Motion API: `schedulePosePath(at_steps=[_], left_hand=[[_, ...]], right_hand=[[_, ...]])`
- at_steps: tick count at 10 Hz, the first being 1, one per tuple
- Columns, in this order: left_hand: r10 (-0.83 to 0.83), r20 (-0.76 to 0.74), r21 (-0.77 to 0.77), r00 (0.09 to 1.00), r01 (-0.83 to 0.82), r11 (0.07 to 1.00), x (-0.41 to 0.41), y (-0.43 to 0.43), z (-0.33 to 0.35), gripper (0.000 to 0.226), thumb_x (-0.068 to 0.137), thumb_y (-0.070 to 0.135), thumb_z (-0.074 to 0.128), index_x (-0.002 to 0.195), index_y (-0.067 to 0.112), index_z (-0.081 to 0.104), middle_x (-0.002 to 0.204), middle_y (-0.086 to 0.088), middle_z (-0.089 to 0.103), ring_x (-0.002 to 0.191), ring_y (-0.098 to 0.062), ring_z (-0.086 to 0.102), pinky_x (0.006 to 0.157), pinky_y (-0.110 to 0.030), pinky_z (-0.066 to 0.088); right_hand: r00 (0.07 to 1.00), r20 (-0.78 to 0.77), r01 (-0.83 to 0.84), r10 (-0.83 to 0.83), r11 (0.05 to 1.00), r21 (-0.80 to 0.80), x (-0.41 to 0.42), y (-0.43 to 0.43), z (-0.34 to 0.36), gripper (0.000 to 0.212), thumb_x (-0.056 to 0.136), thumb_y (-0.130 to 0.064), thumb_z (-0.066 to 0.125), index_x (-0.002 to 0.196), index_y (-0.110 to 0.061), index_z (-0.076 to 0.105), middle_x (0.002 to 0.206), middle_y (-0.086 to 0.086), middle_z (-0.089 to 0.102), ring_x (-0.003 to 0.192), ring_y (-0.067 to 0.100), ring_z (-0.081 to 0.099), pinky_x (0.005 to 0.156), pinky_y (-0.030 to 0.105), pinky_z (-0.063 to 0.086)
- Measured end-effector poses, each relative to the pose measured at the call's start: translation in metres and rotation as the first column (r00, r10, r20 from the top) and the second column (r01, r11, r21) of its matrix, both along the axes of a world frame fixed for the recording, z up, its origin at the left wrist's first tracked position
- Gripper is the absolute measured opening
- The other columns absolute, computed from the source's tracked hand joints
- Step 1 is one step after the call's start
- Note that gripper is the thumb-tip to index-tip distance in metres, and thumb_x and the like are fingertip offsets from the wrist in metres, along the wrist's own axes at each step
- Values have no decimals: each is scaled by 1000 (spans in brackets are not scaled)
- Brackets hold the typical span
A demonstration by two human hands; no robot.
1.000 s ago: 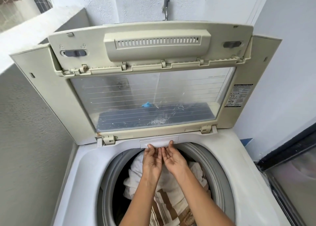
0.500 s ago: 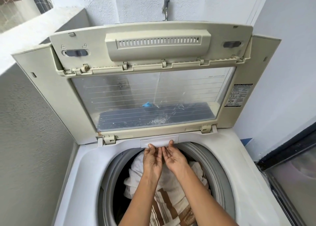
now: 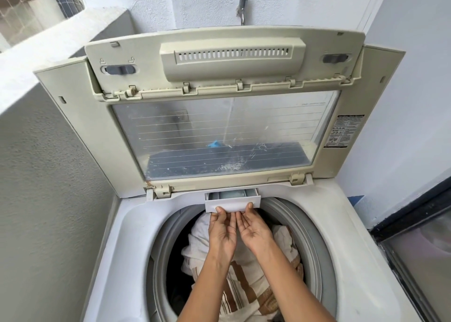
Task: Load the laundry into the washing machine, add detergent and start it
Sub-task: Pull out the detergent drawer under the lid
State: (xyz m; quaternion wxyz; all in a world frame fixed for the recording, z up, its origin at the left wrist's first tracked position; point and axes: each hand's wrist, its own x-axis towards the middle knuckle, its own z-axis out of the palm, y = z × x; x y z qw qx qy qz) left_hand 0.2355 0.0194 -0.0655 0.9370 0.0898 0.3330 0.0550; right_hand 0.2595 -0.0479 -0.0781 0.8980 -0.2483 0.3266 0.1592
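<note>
Your left hand and your right hand lay side by side, palms up, over the open mouth of the white top-loading washing machine. Both had hold of the small white plastic detergent drawer at the back edge of that opening. Each thumb pressed on the drawer's front face while the fingers, nearly straight, reached under its lower lip, so each hand pinched that lip. The fingertips were hidden beneath it, and how far they hooked could not be told. The drawer stood partly out of its slot, showing a bluish-grey compartment behind the front panel. Beneath your wrists and forearms, the cream laundry with brown stripes sat heaped inside the drum, ringed by the grey drum collar. The cream plastic lid with its clear lined window stood folded upright just behind the drawer, with a slotted vent near its top and a black-and-white label sticker on its right frame. A metal tap stuck out of the white wall above the lid. A rough grey wall ran close along the machine's left side, and a dark-framed glass door stood near its right.
</note>
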Motion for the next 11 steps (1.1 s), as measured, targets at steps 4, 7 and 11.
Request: schedulePosePath(at_steps=[4,7,11], left_hand=[[15,-15,2,1000,-15,1000,-28,-7,-6,15,96,10,45,86,7,56,73,-9,67,59,-13,69,62,-26,57],[1,-6,23,1000,-1,1000,-32,-8,-3,15,97,11,44,86,6,54,79,-9,61,56,-11,68,55,-23,58],[-25,4,85,1000,25,996,-33,-5,-15,14,96,11,45,89,5,56,81,-9,63,69,-11,66,67,-23,57]], right_hand=[[1000,-26,-5,5,1000,12,-30,-7,1,8,89,-10,53,90,-3,54,87,14,59,81,21,59,57,23,56],[995,95,14,-18,999,39,-36,-10,9,85,7,-19,93,82,-1,57,57,11,68,52,18,68,46,25,55],[997,69,-19,19,1000,-3,-38,-12,5,29,60,-13,61,86,-2,56,58,8,69,54,15,68,49,22,56]])
